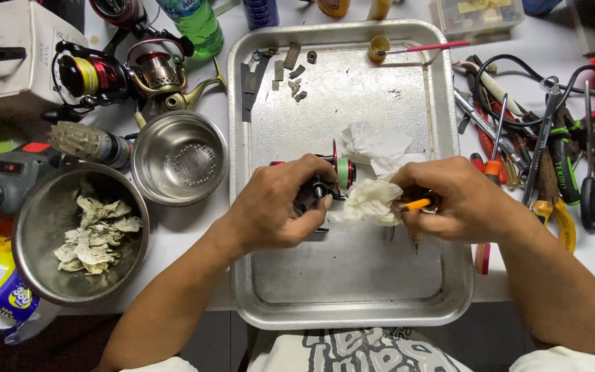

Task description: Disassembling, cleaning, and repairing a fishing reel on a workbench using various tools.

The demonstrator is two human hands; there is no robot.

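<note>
Centrally, hands gripping reel [325, 184] and tissue [372, 200] over tray [352, 275], bowls [179, 158] leftward.

A white surface [194, 227] fills the view, evenly and brightly lit from above. Past its near edge, a strip of dark floor [215, 344] shows along the bottom of the view.

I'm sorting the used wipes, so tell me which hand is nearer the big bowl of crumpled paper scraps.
Left. The left hand holds the reel over the tray, just right of the bowl; the right hand is farther right.
</note>
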